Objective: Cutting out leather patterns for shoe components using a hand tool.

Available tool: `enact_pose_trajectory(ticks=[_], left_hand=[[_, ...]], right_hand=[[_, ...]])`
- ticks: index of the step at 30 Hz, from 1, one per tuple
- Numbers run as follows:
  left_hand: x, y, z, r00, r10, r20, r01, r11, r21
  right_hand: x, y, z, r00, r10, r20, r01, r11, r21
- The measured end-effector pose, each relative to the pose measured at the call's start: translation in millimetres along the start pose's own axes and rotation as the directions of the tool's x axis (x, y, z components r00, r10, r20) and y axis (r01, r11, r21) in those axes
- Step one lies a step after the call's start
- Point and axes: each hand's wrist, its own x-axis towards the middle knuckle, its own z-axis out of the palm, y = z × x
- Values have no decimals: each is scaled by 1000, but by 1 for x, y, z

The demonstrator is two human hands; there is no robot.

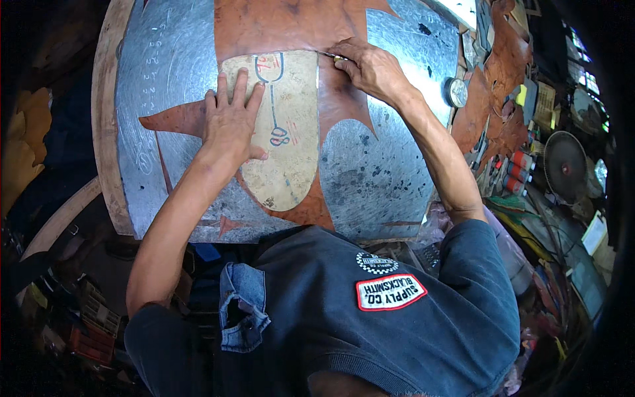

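My left hand [231, 119] lies open with fingers spread, pressing on a pale, marked template [294, 152] with a rounded near end. The template rests on a brown leather piece [291, 26], which shows beyond its far edge and along its sides. At the template's far right corner, my right hand [374, 69] is closed on a small knife [338, 59], mostly hidden by the fingers. Its thin tip touches down by the corner. A narrow bright gap runs along the template's right edge.
The work surface is a scratched metal sheet [377, 178] with a wooden rim [106, 119] on the left. A round tin [455, 92] sits near its right edge. Beyond that are leather scraps [509, 59], red cans [519, 172] and a fan [565, 165]. A small leather offcut [228, 225] lies near the front edge.
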Motion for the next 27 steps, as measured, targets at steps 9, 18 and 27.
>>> enact_pose_trajectory(ticks=[9,18,27], left_hand=[[1,-2,-3,1000,14,11,-14,999,31],[4,3,-7,992,109,58,-118,978,171],[6,2,-6,986,164,32,-167,971,174]], right_hand=[[-6,5,8,999,41,-35,-40,999,15],[-14,-52,23,896,443,-39,-383,813,440],[-45,-95,47,764,637,-102,-492,677,548]])
